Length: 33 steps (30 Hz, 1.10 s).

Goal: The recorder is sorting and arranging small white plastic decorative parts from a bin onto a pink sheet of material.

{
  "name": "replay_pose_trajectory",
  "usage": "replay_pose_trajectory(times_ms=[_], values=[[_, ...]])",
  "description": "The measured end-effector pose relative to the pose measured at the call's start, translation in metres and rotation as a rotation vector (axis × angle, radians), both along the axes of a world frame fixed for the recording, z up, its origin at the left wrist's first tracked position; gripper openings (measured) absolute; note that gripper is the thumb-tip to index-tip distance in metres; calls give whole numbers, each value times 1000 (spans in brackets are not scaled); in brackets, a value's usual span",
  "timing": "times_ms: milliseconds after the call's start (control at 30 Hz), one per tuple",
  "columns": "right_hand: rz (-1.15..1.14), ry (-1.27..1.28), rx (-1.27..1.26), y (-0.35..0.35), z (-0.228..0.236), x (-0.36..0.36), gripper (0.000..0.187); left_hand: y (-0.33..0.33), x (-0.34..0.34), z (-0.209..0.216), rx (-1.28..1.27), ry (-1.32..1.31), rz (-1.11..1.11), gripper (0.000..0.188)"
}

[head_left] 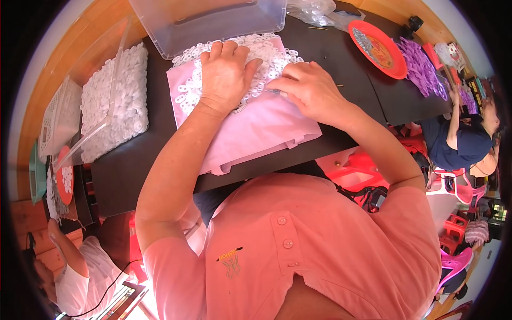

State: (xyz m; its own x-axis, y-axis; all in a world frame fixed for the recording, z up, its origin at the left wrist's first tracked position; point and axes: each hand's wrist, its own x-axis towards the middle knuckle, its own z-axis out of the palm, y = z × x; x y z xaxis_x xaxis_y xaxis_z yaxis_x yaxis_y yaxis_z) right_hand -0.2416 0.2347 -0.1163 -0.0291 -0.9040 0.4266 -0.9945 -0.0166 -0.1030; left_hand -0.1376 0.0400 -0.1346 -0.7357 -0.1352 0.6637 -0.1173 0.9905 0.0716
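Observation:
My left hand [226, 74] lies with its fingers stretched out over a heap of small white looped pieces [185, 95], its thumb apart. Those pieces are spread on a pink fabric bag [256, 130], whose short handles point toward me. To the right, my right hand [314, 93] is bent with thumb and forefinger close together at the edge of the white pieces. A small dark or metallic bit shows by those fingertips, too small to name. Part of a round print on the bag shows beside my left wrist.
A clear plastic box [213, 26] stands behind the bag. Another clear box of white pieces [114, 101] is at the left. A red plate [392, 66] with silvery and golden bits and a purple heap [421, 66] lie at the right. Other people sit at both sides.

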Motion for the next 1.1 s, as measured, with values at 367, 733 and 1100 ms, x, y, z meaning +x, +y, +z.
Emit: replay_pose_trajectory(times_ms=[367, 733, 1100], values=[[14, 29, -8, 17, -8, 8, 23, -6, 3, 14, 79, 270, -217, 10], [-16, -16, -67, 23, -18, 9, 28, 25, 18, 31, 23, 45, -446, 16], [-3, -103, -119, 23, -20, 2, 31, 46, 64, 7, 10, -260, -400, 32]])
